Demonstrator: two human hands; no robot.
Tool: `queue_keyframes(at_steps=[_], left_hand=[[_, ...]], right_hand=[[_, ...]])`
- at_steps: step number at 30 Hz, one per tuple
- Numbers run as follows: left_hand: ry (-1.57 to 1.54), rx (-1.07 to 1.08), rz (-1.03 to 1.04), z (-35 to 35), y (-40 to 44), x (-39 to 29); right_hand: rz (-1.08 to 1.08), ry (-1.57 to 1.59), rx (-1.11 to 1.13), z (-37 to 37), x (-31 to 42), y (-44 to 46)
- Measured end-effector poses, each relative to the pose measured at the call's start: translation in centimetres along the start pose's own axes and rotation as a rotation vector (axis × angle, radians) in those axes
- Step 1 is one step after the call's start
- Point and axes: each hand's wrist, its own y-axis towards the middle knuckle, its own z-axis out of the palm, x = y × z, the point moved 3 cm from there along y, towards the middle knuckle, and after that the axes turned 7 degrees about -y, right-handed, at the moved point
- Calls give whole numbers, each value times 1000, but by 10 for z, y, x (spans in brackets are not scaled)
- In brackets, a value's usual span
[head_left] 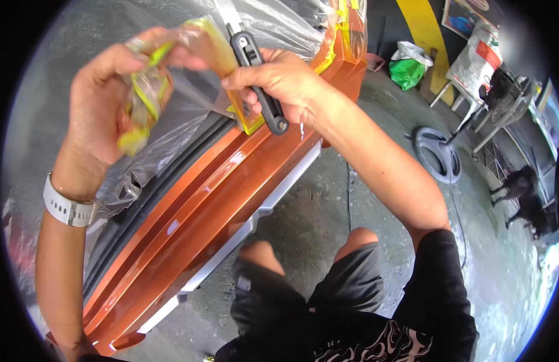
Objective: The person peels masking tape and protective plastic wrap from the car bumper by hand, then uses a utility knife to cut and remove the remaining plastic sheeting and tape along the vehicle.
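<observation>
My left hand [110, 96], with a white watch on its wrist, is closed on a crumpled wad of yellow tape and clear film [148, 102], blurred at the edges. A strip of it stretches across to my right hand [279, 84]. In that right hand is a black utility knife [258, 81] with its blade out, pointing up and away; the fingers also touch the tape strip. Beneath both hands lies the orange car body panel [213, 199], with a black rubber seal [165, 175] along its edge. Clear plastic sheeting [86, 36] covers the area beyond.
More yellow tape [331, 51] edges the orange panel at the top. On the floor to the right are a green and white bag [407, 69], a round grey base [437, 155], a fan [514, 102] and a black dog [524, 199]. A silver strip [231, 241] runs below the panel.
</observation>
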Motion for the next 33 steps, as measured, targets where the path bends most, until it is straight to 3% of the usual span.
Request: queue_keyframes(at_steps=[2, 3, 5, 9, 10, 14, 17, 19, 20, 22, 23, 25, 26, 28, 30, 31, 32, 33], left_hand=[[-15, 24, -70, 13, -7, 18], [-77, -151, -40, 30, -13, 19], [-14, 57, -117, 4, -6, 33], [-7, 21, -268, 15, -19, 46], [137, 64, -227, 27, -21, 43], [219, 111, -248, 49, -23, 59], [174, -26, -119, 51, -21, 82], [439, -193, -41, 43, -16, 94], [441, -221, -100, 43, -20, 98], [263, -478, -201, 55, -25, 101], [278, -572, -68, 65, -24, 104], [310, -635, -75, 73, -26, 103], [296, -645, -20, 69, -32, 109], [270, -879, -91, 83, -42, 112], [289, -1138, -140, 95, -52, 116], [385, -1070, -78, 109, -53, 116], [72, -1209, -70, 108, -56, 122], [81, -1236, -35, 108, -53, 125]], right_hand=[[-5, 36, -38, 4, 2, 0], [-1, 29, -36, 7, 3, 0], [61, -29, -69, 8, 8, -2], [108, 27, -47, 4, 11, -2], [95, 41, -44, 4, 11, -1], [36, 19, -25, 1, 7, -7], [19, 26, 104, 1, 4, -9], [13, -160, 261, 7, 8, -11], [8, -168, 275, 0, 18, -8], [-67, -529, 428, -17, 34, -4], [-76, -528, 453, -32, 35, 2], [-387, -863, 292, -62, 41, 16], [-406, -987, 329, -76, 42, 19], [-808, -1044, 188, -96, 24, 29], [-586, -1298, 362, -107, 27, 29], [-654, -1249, 435, -104, 23, 27], [-709, -1253, 488, -102, 17, 29], [-757, -1269, 519, -101, 16, 31]])
